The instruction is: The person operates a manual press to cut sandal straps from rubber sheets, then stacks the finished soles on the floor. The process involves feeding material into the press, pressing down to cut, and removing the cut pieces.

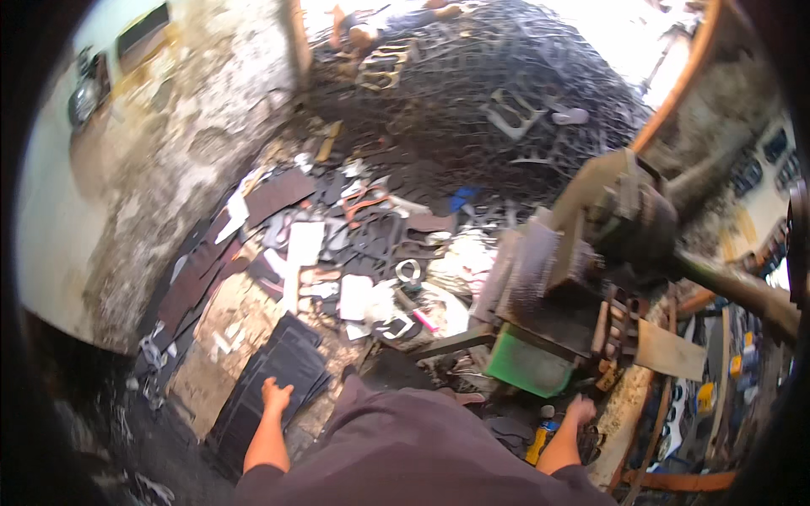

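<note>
Background: stained wall (207, 126), littered scraps (306, 244). Head view: black sheets (291, 350), stacked lower left, overlapping a tan board (240, 308); left hand (277, 392) over them, pinch unreadable; right hand (580, 409) near a yellow tool (537, 445), contents cannot be told. Handling, as judged: lift one edge, keep the pile square.

- Left of the press (645, 215), I can reach over the scraps (371, 240).
- At its near side, a green board (527, 364) blocks my right hand (580, 411) forward-left.
- A bar (456, 342) sticks out on its left.
</note>
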Action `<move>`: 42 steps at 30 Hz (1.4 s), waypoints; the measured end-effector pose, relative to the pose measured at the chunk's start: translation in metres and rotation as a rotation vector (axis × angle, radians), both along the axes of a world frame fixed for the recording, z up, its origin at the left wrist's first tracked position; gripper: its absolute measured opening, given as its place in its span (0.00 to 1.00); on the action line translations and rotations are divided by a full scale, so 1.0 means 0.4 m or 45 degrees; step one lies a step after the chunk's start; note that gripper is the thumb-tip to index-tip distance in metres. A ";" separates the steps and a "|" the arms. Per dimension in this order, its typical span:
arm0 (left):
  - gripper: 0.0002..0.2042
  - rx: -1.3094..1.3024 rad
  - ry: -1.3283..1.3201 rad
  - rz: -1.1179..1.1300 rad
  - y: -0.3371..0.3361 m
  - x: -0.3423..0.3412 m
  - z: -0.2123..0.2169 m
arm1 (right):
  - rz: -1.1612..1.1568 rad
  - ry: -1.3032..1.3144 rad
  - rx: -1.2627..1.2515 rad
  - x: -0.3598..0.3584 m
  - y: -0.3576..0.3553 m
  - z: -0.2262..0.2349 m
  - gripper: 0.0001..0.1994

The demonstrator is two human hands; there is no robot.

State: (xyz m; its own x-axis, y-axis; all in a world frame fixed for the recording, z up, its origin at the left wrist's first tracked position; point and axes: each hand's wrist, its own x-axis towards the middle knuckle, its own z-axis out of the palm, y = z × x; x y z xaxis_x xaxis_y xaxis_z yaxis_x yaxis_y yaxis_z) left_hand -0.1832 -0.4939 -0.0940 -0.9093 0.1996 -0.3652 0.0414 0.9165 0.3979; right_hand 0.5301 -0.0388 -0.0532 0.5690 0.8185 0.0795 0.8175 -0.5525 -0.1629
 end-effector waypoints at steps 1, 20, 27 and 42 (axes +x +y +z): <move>0.38 -0.001 -0.032 -0.032 -0.010 -0.034 -0.025 | -0.057 -0.183 -0.186 0.014 -0.078 -0.068 0.19; 0.29 0.106 -0.342 0.126 -0.037 -0.400 -0.017 | 0.758 1.012 -0.693 -0.797 -0.094 -0.047 0.12; 0.28 0.069 -0.419 0.319 -0.240 -0.234 -0.117 | 0.856 1.010 -0.911 -0.950 -0.015 -0.023 0.12; 0.28 0.117 -0.506 0.430 -0.256 -0.231 -0.036 | 0.987 0.793 -1.140 -1.075 -0.023 0.022 0.16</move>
State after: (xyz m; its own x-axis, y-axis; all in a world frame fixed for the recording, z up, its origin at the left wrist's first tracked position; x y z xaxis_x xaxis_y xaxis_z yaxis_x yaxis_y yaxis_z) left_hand -0.2757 -0.5963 -0.1083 -0.7235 -0.0332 -0.6896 -0.4205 0.8134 0.4020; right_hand 0.1000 -0.0478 -0.0445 -0.3182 0.5777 -0.7517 0.8887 -0.0944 -0.4487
